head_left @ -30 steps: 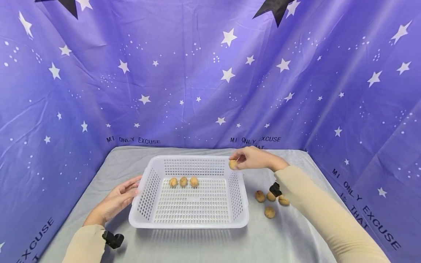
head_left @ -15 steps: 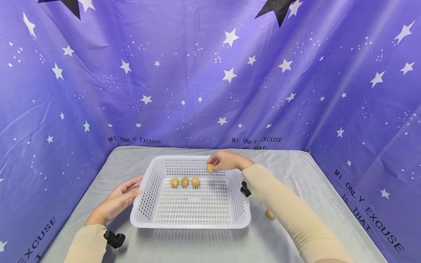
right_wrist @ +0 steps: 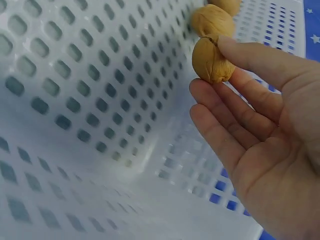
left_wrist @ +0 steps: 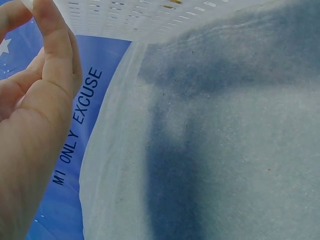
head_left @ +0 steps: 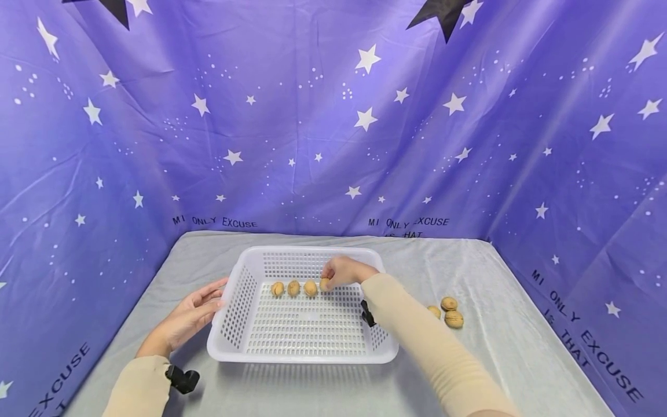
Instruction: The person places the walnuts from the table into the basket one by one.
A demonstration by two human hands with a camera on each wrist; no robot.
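Note:
A white perforated basket [head_left: 229, 307] stands mid-table on grey cloth. Three walnuts [head_left: 294, 287] lie in a row at the back of its floor. My right hand [head_left: 333, 277] reaches in over the right wall and pinches a fourth walnut [head_left: 325, 284] at the right end of that row. In the right wrist view that walnut [right_wrist: 211, 60] sits between thumb and fingers of my right hand [right_wrist: 216, 80], touching its neighbour [right_wrist: 212, 21]. My left hand [head_left: 215, 295] rests with straight fingers against the basket's left rim; the left wrist view shows those fingers [left_wrist: 52, 45] beside the basket [left_wrist: 125, 15].
Three loose walnuts [head_left: 449, 303] lie on the grey cloth [head_left: 469, 359] to the right of the basket. A purple star-printed backdrop [head_left: 333, 116] closes in the back and both sides. My right forearm crosses the basket's right front corner.
My right hand carried the walnut from above the basket's back right corner leftward and down to the row on the floor. The left hand and basket stayed put.

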